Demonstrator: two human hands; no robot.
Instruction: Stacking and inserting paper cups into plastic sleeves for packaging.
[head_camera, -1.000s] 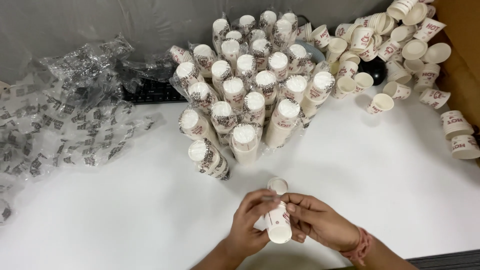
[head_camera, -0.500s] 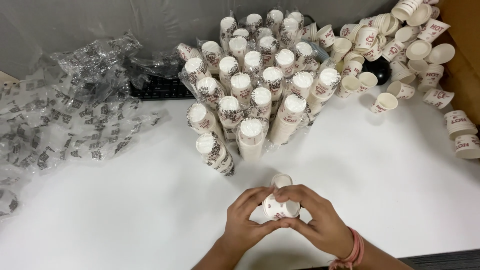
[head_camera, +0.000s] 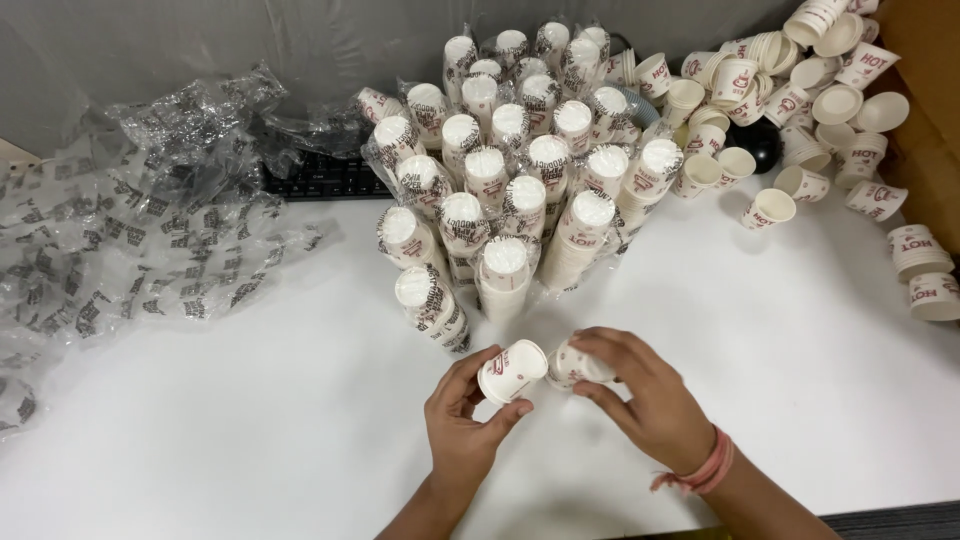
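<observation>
Low over the white table (head_camera: 250, 430), my left hand (head_camera: 462, 428) holds a single small white paper cup (head_camera: 512, 371) with red print, its bottom turned toward me. Just to its right, my right hand (head_camera: 650, 400) grips a short stack of the same cups (head_camera: 577, 364), lying sideways. The two are close together but apart. Right behind my hands stand many upright cup stacks wrapped in clear plastic sleeves (head_camera: 505, 200), packed tightly together.
Loose cups (head_camera: 770, 90) are heaped at the back right, with a few more (head_camera: 925, 270) along the right edge by a brown cardboard box (head_camera: 925, 90). Crumpled clear plastic wrappers (head_camera: 130, 230) cover the left side. A black keyboard (head_camera: 325, 180) lies behind them.
My hands held one cup stack together before; now they have drawn apart, the left with a single cup pulled off and the right keeping the remaining stack.
</observation>
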